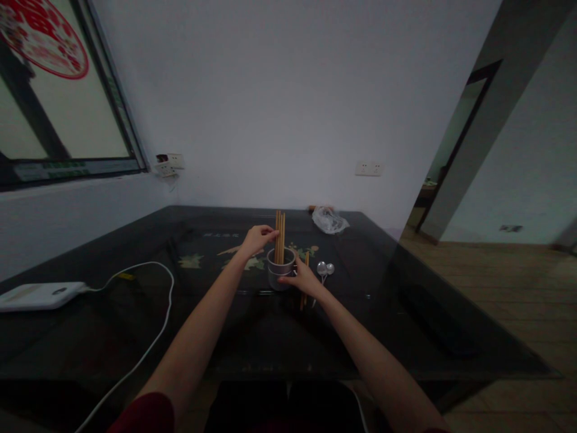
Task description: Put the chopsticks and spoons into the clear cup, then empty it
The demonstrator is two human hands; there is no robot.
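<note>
A grey cylindrical cup point(276, 278) stands upright on the dark table in front of me. Several wooden chopsticks point(280, 237) rise out of it, their lower ends hidden inside. My left hand point(260, 239) pinches the chopsticks near their upper half, above the rim. Wrapped around the cup's right side, my right hand point(303, 278) has its thumb across the front. Just beyond that hand, more chopsticks point(307, 260) lie on the table, partly covered by it. Two metal spoons point(321, 269) rest to their right, bowls pointing away from me.
A crumpled clear plastic bag point(330, 221) lies by the wall at the back. On the left, a white power bank point(42, 296) has a white cable point(167, 307) running off the table's front. A dark flat object point(437, 320) lies at the right of the black table point(360, 337).
</note>
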